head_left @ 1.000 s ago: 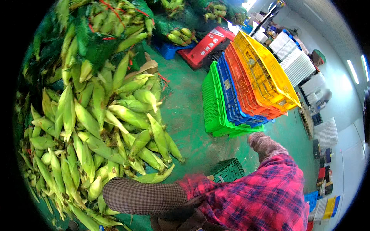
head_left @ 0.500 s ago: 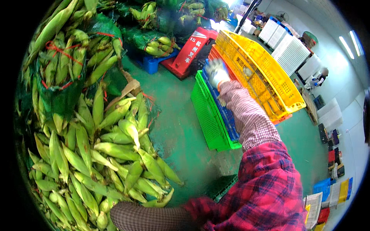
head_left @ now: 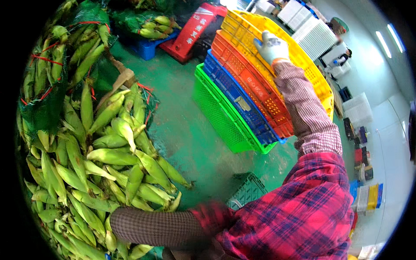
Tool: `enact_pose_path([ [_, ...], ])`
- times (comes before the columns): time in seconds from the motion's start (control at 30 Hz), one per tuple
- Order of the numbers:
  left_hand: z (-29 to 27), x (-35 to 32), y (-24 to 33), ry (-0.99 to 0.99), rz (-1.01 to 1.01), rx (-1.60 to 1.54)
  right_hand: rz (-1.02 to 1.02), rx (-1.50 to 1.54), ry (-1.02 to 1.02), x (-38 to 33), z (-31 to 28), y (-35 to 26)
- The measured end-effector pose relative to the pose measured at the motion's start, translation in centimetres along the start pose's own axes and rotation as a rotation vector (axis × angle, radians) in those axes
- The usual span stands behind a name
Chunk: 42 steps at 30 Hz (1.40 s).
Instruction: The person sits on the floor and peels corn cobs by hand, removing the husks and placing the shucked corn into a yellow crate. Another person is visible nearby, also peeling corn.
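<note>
Our gloved right hand (head_left: 273, 45) touches the yellow crate (head_left: 242, 35) at its rim, gripping or not we cannot tell, our left hand out of view, with orange crate (head_left: 249, 78), blue crate (head_left: 235, 96) and green crate (head_left: 221, 112) stacked beneath and corn (head_left: 113, 157) heaped leftward.

Scuffed green floor (head_left: 178, 115) under heaped corn ears (head_left: 113, 157), a bright green crate (head_left: 222, 115) and, seemingly, a darker crate (head_left: 249, 190).
</note>
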<state>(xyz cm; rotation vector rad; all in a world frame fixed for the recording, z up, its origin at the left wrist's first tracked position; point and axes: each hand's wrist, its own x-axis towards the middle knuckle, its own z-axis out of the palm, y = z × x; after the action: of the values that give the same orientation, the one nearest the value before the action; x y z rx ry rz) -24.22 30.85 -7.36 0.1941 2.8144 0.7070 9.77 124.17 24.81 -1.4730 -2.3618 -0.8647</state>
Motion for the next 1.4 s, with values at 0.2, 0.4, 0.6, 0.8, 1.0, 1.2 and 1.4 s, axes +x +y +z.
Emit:
enact_pose_path([
  [0.2,1.2,1.4,3.8,0.016,-0.2,-0.344,-0.132,0.005,0.114,-15.9,-3.5,11.7],
  [0.4,3.5,0.4,9.3,0.045,-0.251,-0.889,-0.136,0.015,0.124,-28.6,-5.4,22.5],
  [0.6,3.5,-1.2,9.8,0.036,-0.264,-1.291,0.056,-0.162,-0.098,-32.9,-9.3,20.0],
  [0.8,2.6,0.0,8.6,0.147,-0.212,-0.965,0.196,-0.292,-0.182,-31.2,-10.8,16.8],
  [1.0,-3.0,1.0,19.5,0.134,0.161,-0.525,0.298,-0.365,-0.183,-31.4,-10.4,18.2],
  [1.2,-0.7,2.2,42.7,-0.038,0.852,-0.229,0.299,-0.39,-0.142,-32.2,-9.6,19.2],
  [1.4,8.5,0.6,60.5,-0.003,1.119,-0.04,0.297,-0.378,-0.1,-32.9,-8.4,20.4],
])
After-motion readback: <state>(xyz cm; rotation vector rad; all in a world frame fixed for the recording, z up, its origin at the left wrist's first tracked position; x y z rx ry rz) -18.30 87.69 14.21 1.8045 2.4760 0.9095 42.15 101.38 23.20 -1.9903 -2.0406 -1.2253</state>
